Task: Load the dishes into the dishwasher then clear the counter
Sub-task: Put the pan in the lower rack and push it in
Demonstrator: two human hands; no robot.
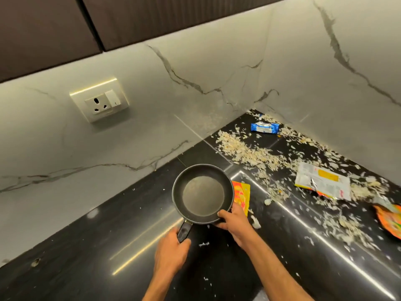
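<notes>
A small black frying pan [202, 193] is held over the black counter [108, 246], its inside empty and dull grey. My left hand [171, 250] is closed around its black handle at the lower left. My right hand [235, 222] grips the pan's near right rim, thumb on top of the edge. The pan partly covers an orange and yellow wrapper [242, 197] lying on the counter.
Pale vegetable peelings [256, 155] are strewn across the counter's right part. Among them lie a blue wrapper [264, 128] in the corner, a torn white and yellow packet [323, 183] and an orange packet [389, 220] at the right edge. A wall socket [99, 102] sits on the marble backsplash.
</notes>
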